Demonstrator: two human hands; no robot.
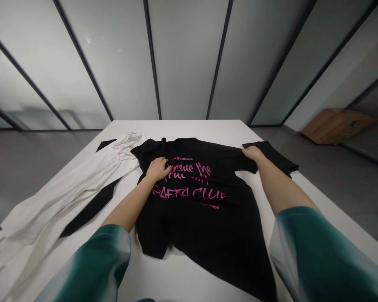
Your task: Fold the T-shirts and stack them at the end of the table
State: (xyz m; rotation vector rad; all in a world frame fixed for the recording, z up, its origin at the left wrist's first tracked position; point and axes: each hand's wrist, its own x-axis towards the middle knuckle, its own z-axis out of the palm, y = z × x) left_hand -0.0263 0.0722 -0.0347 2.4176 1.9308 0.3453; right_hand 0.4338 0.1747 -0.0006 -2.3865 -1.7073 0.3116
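Note:
A black T-shirt [204,226] with pink lettering lies spread on the white table, its lower left part folded over and uneven. My left hand [158,168] rests on the shirt's chest beside the lettering, fingers laid out on the cloth and thumb apart. Out at the right sleeve, my right hand [253,153] is closed on the sleeve's edge, with the fingertips partly hidden.
White clothing [72,197] lies rumpled along the table's left side, over a black cloth [93,209]. A folded black garment [275,157] sits by the right edge of the table [208,128]. Beyond stand frosted glass panels [185,58] and a wooden cabinet [334,126].

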